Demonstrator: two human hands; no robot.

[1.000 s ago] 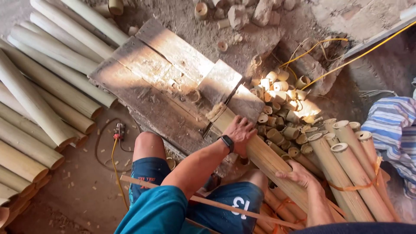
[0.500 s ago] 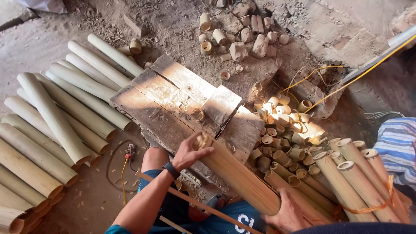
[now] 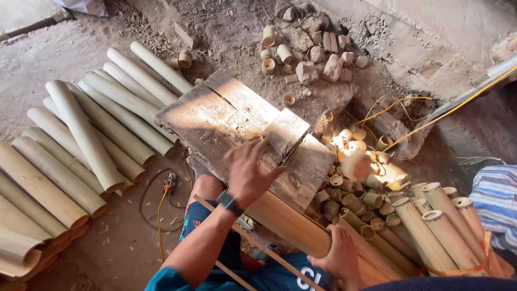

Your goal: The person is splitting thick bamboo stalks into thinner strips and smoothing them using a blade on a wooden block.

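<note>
Head view: left hand (image 3: 250,175) spread flat, fingers released, resting on bamboo pole (image 3: 291,223) where it meets the wooden desk (image 3: 215,116). Right hand (image 3: 342,258) grasps the pole's near part. One pole held; four bundled poles (image 3: 431,226) right. Dirt floor (image 3: 124,210) left open.

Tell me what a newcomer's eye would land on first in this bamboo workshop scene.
First, the left hand spread over a bamboo pole lying across the worn wooden bench at centre, while the right hand grips the pole lower down. Then the rows of pale split bamboo laid out on the dirt floor at left. Last, the sunlit heap of short cut bamboo rings right of the bench.
</note>
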